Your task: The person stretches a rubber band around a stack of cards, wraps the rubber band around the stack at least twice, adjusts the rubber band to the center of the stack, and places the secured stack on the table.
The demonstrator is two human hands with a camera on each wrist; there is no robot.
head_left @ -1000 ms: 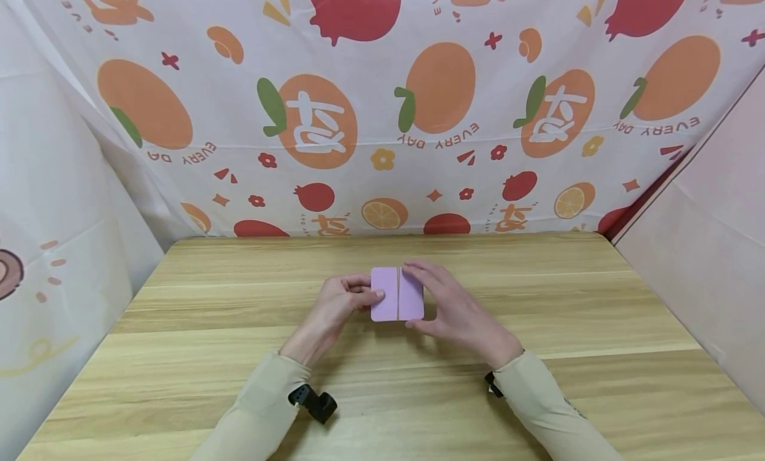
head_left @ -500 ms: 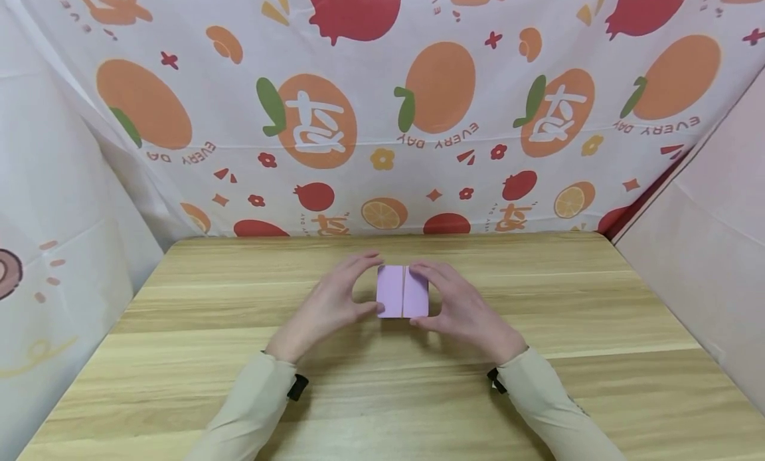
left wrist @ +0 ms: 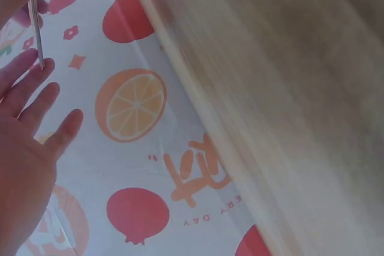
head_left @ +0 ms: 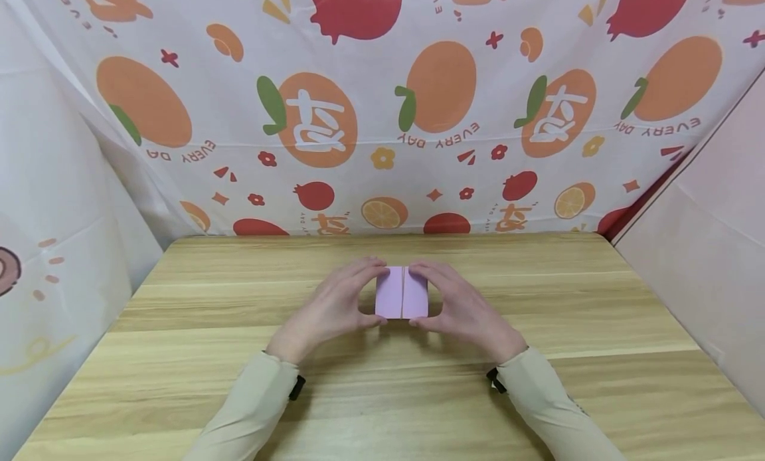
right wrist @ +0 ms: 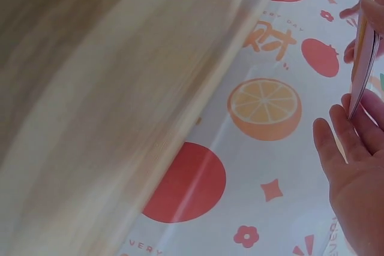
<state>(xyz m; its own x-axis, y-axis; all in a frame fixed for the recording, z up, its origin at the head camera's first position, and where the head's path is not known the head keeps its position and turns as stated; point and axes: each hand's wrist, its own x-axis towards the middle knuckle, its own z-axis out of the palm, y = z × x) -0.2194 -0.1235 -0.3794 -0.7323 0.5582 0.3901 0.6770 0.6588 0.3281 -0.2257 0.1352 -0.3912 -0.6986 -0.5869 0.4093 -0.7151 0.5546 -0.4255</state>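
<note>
A small square lilac card pad [head_left: 390, 295] with rounded corners is held up at the middle of the head view, over the table. A thin tan rubber band [head_left: 403, 293] runs across it from far edge to near edge. My left hand [head_left: 335, 303] pinches its left half, thumb at the near edge and fingers at the far edge. On the right half my right hand [head_left: 466, 311] grips the same way. Seen nearly edge-on in the right wrist view, the pad [right wrist: 363, 58] is thin and slightly bowed. Its underside is hidden in the head view.
The wood-grain table [head_left: 382, 394] lies below both hands. Behind it hangs a white cloth [head_left: 370, 175] printed with fruit, and pale cloth sides [head_left: 72, 248] stand at left and right. Dark straps [head_left: 297, 386] show at both wrists.
My left hand has shifted from pinching the pad's left side to spanning its near and far edges. The pad has moved slightly right, and the right hand keeps its grip.
</note>
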